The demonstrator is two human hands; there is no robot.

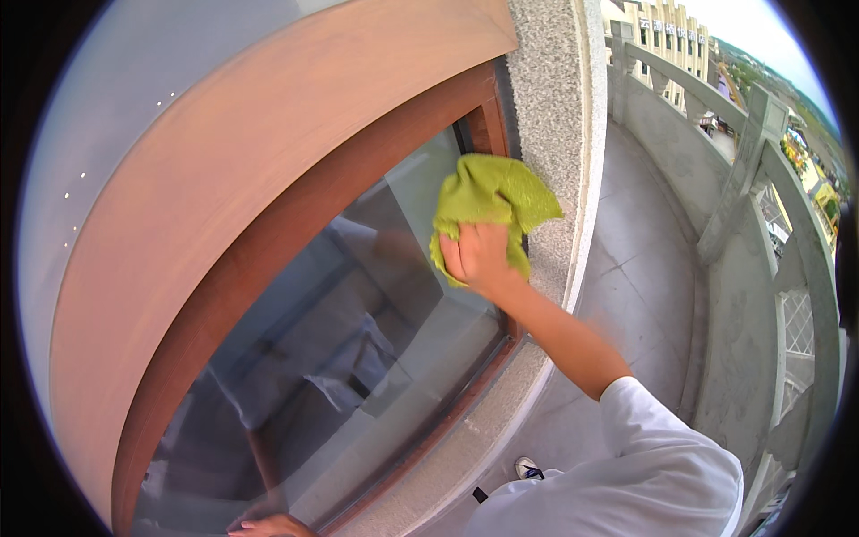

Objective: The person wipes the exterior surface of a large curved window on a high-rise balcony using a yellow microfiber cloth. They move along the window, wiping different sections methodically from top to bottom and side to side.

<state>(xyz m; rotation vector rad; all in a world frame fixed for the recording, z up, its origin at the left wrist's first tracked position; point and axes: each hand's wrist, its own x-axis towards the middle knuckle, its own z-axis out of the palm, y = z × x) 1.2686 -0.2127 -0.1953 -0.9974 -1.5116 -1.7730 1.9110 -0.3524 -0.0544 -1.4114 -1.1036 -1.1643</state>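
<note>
My right hand (482, 255) grips a yellow-green cleaning cloth (493, 184) at the right side of a large window. The cloth is bunched under my fingers and covers part of the window's reddish-brown frame (488, 124) and the glass edge. One loose corner spreads over the speckled stone surround (547, 107). At the bottom of the view my left hand (272, 525), partly cut off, rests against the glass pane (282, 356) with nothing seen in it. Dim reflections, my arm among them, show in the pane.
Below the window runs a stone sill (463, 443). To the right, a paved balcony floor (631, 268) lies between the wall and a stone balustrade (728, 288). Beyond the railing stands a pale building (661, 33), with lower ground. My shoe (528, 468) is on the floor.
</note>
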